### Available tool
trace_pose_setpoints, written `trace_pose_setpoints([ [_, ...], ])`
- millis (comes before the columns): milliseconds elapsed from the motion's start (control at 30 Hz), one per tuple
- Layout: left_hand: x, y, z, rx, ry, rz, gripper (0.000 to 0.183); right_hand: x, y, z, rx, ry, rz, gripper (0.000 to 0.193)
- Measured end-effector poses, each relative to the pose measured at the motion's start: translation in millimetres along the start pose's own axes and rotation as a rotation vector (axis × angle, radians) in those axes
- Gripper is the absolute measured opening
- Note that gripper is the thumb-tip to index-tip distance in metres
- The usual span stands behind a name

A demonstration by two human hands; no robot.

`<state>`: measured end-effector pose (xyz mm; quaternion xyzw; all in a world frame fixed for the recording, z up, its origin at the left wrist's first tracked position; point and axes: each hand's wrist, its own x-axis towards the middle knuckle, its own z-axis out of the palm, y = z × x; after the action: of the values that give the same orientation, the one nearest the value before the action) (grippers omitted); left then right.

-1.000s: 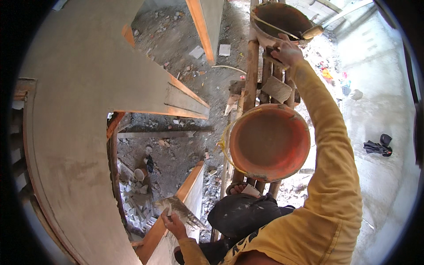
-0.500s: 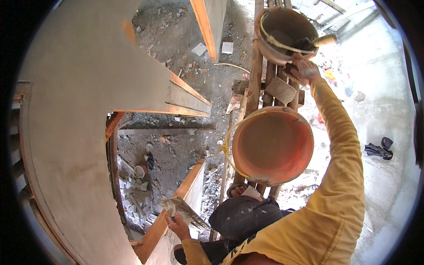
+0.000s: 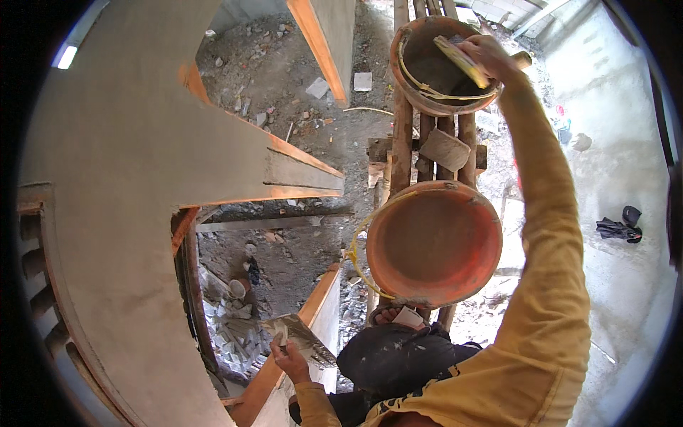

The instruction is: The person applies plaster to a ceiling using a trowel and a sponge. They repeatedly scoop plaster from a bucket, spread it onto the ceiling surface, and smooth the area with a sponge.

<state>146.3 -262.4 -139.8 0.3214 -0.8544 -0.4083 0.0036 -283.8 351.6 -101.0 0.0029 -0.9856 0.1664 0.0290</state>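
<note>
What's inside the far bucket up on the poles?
Inside the far bucket is grey mortar and a trowel held by the right hand. The hand covers part of it.

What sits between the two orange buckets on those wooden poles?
In the head view, a grey flat block rests on the wooden poles, between the far orange bucket and the near orange bucket.

Daylight is bright and even across the scene, strongest on the pale concrete floor (image 3: 626, 164) at right, which is near washed out. A small white glare patch sits at upper left on the grey curved wall (image 3: 107, 213). Shadows are soft; the rubble pit (image 3: 284, 249) below reads darker. The fisheye bends straight edges toward the rim, and a black vignette rings the frame. Focus is fair at centre; the yellow sleeve (image 3: 548, 285) softens toward the lower edge.
</note>
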Motion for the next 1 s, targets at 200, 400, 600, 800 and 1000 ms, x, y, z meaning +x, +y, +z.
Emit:
trace_pose_setpoints([
  [200, 3, -3, -26, 0.022, 0.057, 0.022, 0.035, 79, 29, 113, -0.243, -0.375, 0.401, 0.030],
  [400, -7, 16, -35, 0.094, 0.120, 0.004, 0.033, 83, -8, 122, 0.076, -0.303, 0.725, 0.032],
  [600, -6, 25, -30, 0.126, 0.089, -0.023, 0.033, 88, 27, 160, 0.245, -0.388, 0.720, 0.034],
  [800, -5, 15, -33, 0.095, 0.101, -0.011, 0.032, 57, 14, 169, 1.012, -0.199, 0.821, 0.019],
  [1000, 9, 20, -37, 0.096, 0.028, 0.023, 0.032, 55, 82, 88, 1.186, -0.389, 0.553, 0.013],
])
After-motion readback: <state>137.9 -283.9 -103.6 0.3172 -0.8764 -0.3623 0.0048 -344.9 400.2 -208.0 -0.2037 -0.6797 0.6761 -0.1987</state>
